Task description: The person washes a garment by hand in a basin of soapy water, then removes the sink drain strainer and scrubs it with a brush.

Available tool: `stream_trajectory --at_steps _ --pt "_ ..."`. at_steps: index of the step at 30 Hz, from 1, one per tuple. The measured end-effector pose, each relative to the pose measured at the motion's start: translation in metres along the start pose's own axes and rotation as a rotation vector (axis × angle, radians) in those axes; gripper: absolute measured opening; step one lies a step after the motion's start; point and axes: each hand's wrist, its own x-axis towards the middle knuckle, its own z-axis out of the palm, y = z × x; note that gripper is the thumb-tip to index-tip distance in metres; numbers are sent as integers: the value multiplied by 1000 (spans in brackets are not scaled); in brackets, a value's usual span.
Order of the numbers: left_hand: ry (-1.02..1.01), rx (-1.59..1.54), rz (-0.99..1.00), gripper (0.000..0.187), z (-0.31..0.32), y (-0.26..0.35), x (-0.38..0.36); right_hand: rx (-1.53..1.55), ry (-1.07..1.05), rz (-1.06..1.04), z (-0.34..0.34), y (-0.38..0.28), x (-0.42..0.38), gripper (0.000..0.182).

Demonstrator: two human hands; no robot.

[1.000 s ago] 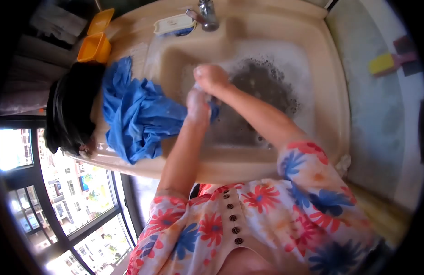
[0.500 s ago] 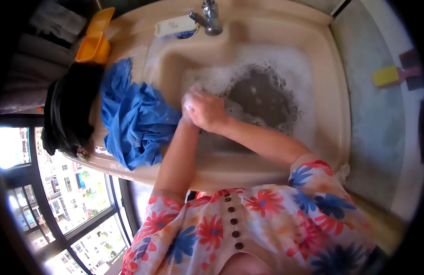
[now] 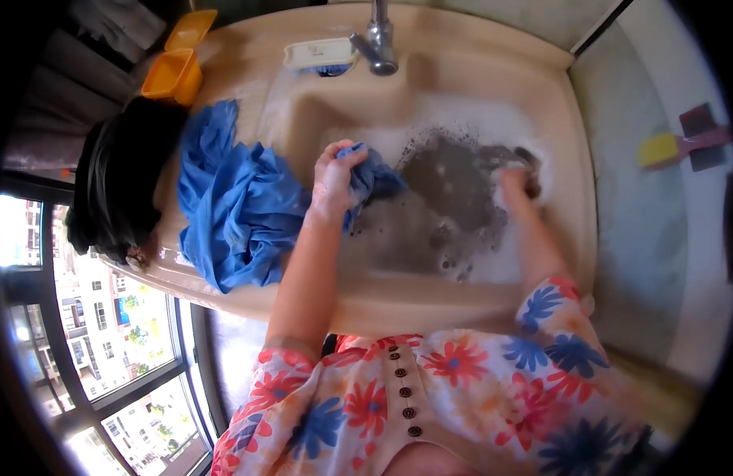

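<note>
My left hand [image 3: 334, 178] is closed around a bunched piece of wet blue cloth [image 3: 371, 176], held over the left side of the sink water. Suds cling to the fingers. My right hand [image 3: 511, 181] reaches into the foam near the sink's right wall, beside a dark patch [image 3: 533, 168] that I cannot make out. Its fingers are blurred and partly hidden. A larger heap of blue fabric [image 3: 235, 206] lies on the ledge left of the basin. Grey, sudsy water [image 3: 453, 182] fills the sink [image 3: 571, 206].
Behind the basin stands a metal faucet [image 3: 380, 44], beside a white-backed scrub brush [image 3: 320, 54] with blue bristles. An orange box [image 3: 173, 77] has its lid up. Black cloth [image 3: 120, 178] hangs at the left edge. A yellow-and-pink brush [image 3: 669, 149] is at the right wall.
My hands were together at the sink's left side. They have parted: the right has swung across to the far right of the water, and blue cloth now shows in my left.
</note>
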Motion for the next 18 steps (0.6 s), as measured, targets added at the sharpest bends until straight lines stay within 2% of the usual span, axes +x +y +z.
stream_trajectory --at_steps 1,3,4,6,7,8,9,10,12,15,18 --pt "-16 47 18 16 -2 -6 3 147 -78 181 7 -31 -33 30" --pt "-44 251 25 20 -6 -13 5 374 -727 -191 4 -69 -70 33" --pt "-60 358 31 23 -6 -14 6 521 -1061 -299 2 -87 -89 34" --pt "-195 473 52 27 -2 -11 1 506 -999 -590 2 -127 -121 44" --pt "-263 525 64 29 1 -8 -4 438 -974 -806 1 -136 -130 49" --pt "-305 448 44 30 5 -3 -9 363 -937 -1022 1 -142 -136 54" --pt "-346 369 25 31 10 2 -15 417 -1214 -884 15 -140 -131 63" --pt "-382 286 7 32 11 6 -17 255 -1226 -855 25 -136 -131 62" --pt "-366 105 -4 32 4 13 -11 208 -1261 -771 37 -128 -134 58" --pt "-231 -49 7 32 -17 2 10 370 -1216 -332 27 -117 -140 47" --pt "-108 -97 -35 33 -18 -9 13 803 -1210 -127 42 -90 -108 44"
